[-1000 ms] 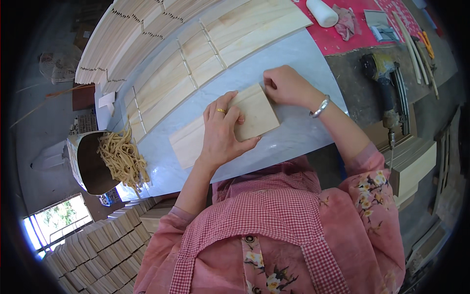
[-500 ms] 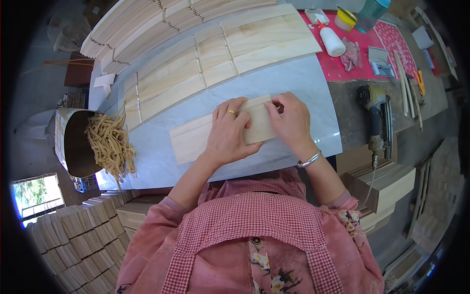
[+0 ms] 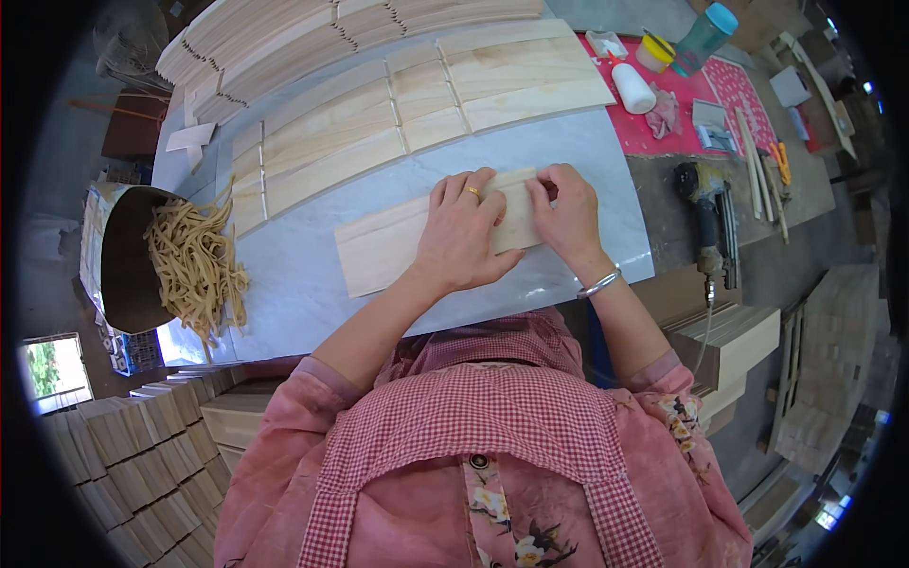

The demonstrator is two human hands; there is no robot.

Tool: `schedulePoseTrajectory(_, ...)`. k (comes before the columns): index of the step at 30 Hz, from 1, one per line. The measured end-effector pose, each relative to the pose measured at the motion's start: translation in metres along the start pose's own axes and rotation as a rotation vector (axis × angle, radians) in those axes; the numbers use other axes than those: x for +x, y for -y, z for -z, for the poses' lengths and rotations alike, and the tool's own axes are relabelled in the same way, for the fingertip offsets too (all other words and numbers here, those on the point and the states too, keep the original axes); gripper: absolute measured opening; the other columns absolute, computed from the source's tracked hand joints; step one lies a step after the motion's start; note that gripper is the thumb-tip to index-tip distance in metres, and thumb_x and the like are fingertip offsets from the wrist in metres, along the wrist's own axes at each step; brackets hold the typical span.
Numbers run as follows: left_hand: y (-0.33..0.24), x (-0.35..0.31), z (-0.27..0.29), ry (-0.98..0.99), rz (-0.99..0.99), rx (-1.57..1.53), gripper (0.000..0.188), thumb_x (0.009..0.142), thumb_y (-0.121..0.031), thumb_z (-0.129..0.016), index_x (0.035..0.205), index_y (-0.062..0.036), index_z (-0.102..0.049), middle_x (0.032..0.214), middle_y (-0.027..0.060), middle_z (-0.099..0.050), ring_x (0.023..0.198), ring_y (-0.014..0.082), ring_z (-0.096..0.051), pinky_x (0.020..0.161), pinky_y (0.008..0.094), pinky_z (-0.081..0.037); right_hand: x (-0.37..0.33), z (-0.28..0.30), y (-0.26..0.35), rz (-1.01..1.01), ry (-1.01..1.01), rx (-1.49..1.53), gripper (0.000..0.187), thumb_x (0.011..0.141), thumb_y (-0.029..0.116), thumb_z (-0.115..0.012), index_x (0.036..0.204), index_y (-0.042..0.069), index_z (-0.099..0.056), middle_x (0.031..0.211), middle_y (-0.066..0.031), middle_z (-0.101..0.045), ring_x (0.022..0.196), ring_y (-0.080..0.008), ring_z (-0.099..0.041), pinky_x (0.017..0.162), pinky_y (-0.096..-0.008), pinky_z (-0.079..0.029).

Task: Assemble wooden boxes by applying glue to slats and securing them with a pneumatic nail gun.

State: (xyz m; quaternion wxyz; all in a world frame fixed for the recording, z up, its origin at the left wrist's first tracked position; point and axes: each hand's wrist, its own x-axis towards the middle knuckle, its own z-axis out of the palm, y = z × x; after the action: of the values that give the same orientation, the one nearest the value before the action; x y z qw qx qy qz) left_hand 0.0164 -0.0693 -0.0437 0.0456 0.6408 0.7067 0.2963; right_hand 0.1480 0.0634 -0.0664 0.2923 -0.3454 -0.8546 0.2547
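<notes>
A pale wooden board [image 3: 383, 248] with a raised strip along its far side lies slanted near the front edge of the table. Across its middle rests my left hand [image 3: 466, 232], which wears a ring; the fingers reach toward the far edge and the thumb stretches to the near edge. My right hand [image 3: 570, 216], with a bangle at the wrist, is closed at the board's right end, thumb and forefinger bent together at the far corner. The fingertips of the right hand are partly hidden. Beyond the hands, a larger jointed wooden panel [image 3: 346, 133] lies flat.
Stacked wooden panels [image 3: 284, 47] stand at the back. A tipped bin [image 3: 128, 256] spills tan strips [image 3: 194, 270] at the left. To the right are a white bottle [image 3: 632, 90], a pink cloth [image 3: 665, 114], a nail gun [image 3: 705, 213] with hose, and thin wooden sticks [image 3: 757, 170].
The whole view has shifted slightly. Both hands and the board have moved a little to the right over the table, the hands keeping nearly the same hold.
</notes>
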Motion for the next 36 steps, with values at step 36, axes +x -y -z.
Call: schedulePoseTrajectory(36,0.055,-0.131,0.091,-0.264,0.832,-0.108,0.024,0.088,-0.012,-0.072,0.102,0.0077,-0.073,0.091,0.0148,-0.072,0.077,0.0251,-0.065,0.073,0.0297,-0.053,0.018,0.014,0.009,-0.144,0.202,-0.02,0.008,0.085,0.007,-0.066,0.086,-0.001,-0.069,0.084,-0.0101,-0.071,0.068,-0.0211,-0.061,0.065,-0.0311,-0.05)
